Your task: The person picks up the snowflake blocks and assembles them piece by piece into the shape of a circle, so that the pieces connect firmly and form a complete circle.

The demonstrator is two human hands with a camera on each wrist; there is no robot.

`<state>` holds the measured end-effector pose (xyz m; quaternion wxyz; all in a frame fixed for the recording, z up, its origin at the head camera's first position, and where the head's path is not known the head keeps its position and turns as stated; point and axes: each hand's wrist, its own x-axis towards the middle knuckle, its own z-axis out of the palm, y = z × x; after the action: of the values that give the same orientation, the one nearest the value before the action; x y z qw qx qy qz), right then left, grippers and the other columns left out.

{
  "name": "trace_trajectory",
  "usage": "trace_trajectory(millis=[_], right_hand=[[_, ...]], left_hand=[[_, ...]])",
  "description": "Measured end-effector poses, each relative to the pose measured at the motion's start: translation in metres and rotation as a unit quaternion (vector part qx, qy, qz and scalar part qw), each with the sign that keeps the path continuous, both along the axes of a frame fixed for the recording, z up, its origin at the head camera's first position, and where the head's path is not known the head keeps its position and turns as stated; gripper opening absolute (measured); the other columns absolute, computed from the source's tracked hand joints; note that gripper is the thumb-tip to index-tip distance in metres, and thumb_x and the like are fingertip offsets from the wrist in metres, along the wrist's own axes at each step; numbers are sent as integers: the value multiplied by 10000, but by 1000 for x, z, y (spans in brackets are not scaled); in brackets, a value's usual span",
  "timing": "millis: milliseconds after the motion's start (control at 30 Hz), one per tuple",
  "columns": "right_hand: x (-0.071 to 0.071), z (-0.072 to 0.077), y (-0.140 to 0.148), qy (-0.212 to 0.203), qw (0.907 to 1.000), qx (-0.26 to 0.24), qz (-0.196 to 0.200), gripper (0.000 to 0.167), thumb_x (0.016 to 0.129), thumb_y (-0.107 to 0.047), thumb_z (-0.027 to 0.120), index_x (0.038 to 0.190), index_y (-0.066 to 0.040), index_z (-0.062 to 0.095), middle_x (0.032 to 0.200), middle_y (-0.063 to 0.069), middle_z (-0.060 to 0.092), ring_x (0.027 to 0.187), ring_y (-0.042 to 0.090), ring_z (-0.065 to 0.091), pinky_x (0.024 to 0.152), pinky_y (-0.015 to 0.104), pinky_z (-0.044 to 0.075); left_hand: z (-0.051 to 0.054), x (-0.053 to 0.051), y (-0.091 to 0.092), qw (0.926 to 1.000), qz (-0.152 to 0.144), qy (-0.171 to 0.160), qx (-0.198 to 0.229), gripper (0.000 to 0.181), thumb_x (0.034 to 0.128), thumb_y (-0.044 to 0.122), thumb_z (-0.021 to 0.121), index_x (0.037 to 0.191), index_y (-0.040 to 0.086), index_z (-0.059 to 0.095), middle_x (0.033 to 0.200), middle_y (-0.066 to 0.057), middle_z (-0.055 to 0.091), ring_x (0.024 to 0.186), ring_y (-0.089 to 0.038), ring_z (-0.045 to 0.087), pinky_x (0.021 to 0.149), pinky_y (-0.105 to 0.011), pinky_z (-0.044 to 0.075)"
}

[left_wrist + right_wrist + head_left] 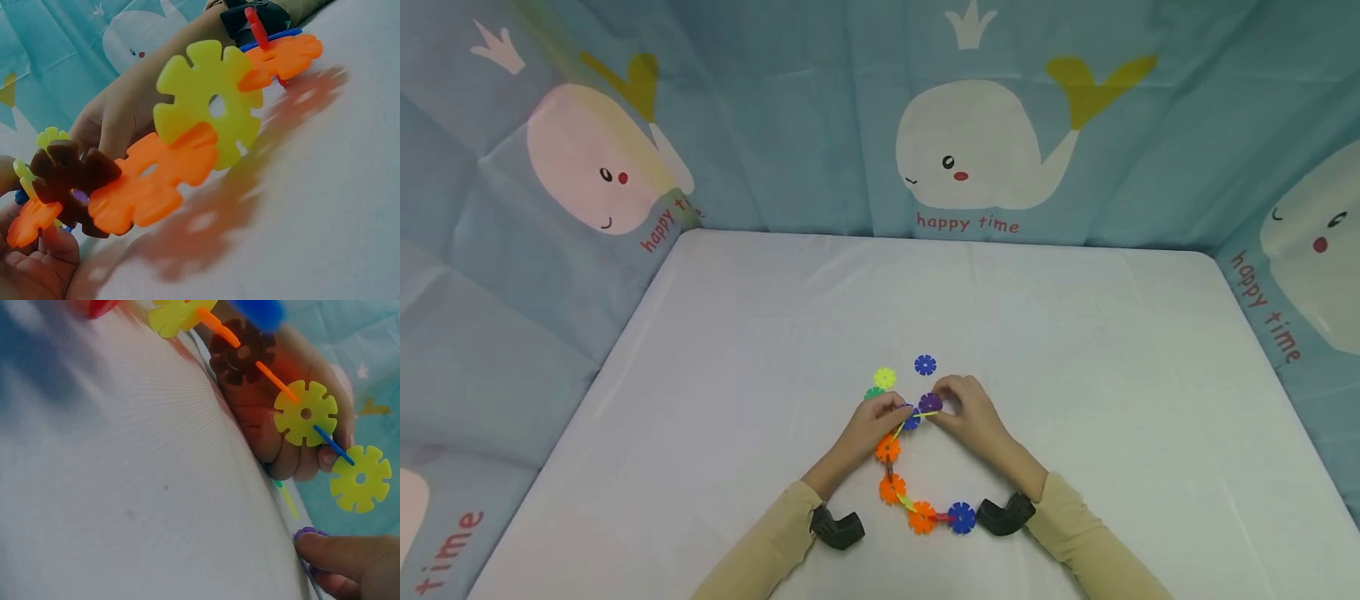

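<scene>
A curved chain of slotted plastic flower discs runs over the table. It includes an orange disc [887, 448], a brown disc [70, 184], a yellow disc [209, 103] and, at its near end, a blue disc [961, 517]. My left hand [874, 423] grips the chain's far end, near a small blue disc [912, 421] and a yellow disc [360, 479] seen edge-on from the head. Just right of that end, my right hand [973, 414] pinches a purple disc [930, 402] between thumb and fingers. Whether the purple disc touches the chain I cannot tell.
Beyond the hands lie a loose blue disc [925, 364], a yellow-green disc [885, 377] and a green disc [873, 392] partly behind the left hand. Black wrist mounts [838, 530] sit close to the chain. Whale-printed curtains [820, 125] border the white table [760, 333].
</scene>
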<state>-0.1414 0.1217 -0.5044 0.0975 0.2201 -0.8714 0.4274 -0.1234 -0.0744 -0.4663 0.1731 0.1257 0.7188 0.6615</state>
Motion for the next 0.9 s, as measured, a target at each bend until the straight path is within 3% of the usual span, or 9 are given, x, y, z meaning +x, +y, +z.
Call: trace_trajectory(millis=[100, 167, 267, 333, 400, 467, 633, 900], right_hand=[[0, 1, 3, -568, 9957, -732, -38, 206, 720, -101, 752, 847, -83, 591, 715, -35, 548, 637, 100, 459, 570, 243, 402], [0, 3, 7, -1113, 9840, -1391, -26, 161, 759, -78, 713, 855, -48, 586, 660, 0, 536, 566, 102, 451, 504, 219, 386], [-3, 9, 13, -2002, 9506, -2364, 176, 157, 821, -31, 636, 934, 25, 543, 625, 74, 533, 514, 124, 452, 462, 210, 376], [-5, 9, 18, -2583, 9247, -2752, 499, 180, 858, 0, 572, 1003, 65, 487, 615, 96, 531, 507, 134, 467, 461, 209, 391], [-6, 10, 21, -2931, 9087, -2833, 900, 200, 872, 31, 531, 1043, 86, 443, 614, 101, 544, 516, 133, 484, 478, 212, 406], [-7, 11, 22, -3104, 8984, -2832, 1276, 231, 874, 49, 514, 1076, 98, 414, 614, 99, 549, 526, 129, 497, 490, 211, 411], [-6, 14, 22, -2988, 8962, -2769, 1758, 307, 879, 35, 513, 1147, 99, 379, 639, 126, 556, 555, 135, 521, 508, 215, 416], [-6, 13, 20, -2837, 9002, -2812, 1733, 303, 879, 60, 498, 1151, 119, 379, 682, 212, 546, 572, 131, 512, 516, 205, 406]], left_hand=[[-1, 1, 0, 10000, 54, -42, -1, 183, 914, 93, 511, 848, -74, 547, 668, 9, 465, 597, -84, 385, 531, -186, 323], [0, 1, 0, 10000, 88, -44, 0, 178, 914, 88, 509, 855, -77, 544, 668, 14, 458, 606, -86, 385, 540, -189, 324], [1, 1, -1, 9998, 163, 56, -70, 174, 915, 99, 511, 854, -61, 538, 654, 22, 433, 603, -87, 377, 546, -195, 316], [0, 1, 0, 9997, 217, 102, -109, 174, 919, 111, 507, 852, -47, 537, 646, 25, 423, 587, -86, 372, 536, -196, 313], [0, 0, 0, 9995, 220, 161, -142, 168, 920, 110, 504, 853, -40, 538, 645, 22, 421, 574, -84, 368, 525, -193, 311], [0, 0, 0, 9995, 181, 206, -169, 168, 924, 109, 497, 858, -40, 537, 656, 18, 425, 571, -78, 370, 519, -189, 313], [1, -1, 0, 9996, 96, 232, -108, 174, 933, 101, 478, 866, -53, 525, 669, 9, 423, 577, -76, 372, 518, -186, 312], [0, 1, -1, 9996, 80, 232, -113, 169, 937, 98, 468, 872, -50, 520, 691, 1, 429, 592, -81, 373, 528, -189, 317]])
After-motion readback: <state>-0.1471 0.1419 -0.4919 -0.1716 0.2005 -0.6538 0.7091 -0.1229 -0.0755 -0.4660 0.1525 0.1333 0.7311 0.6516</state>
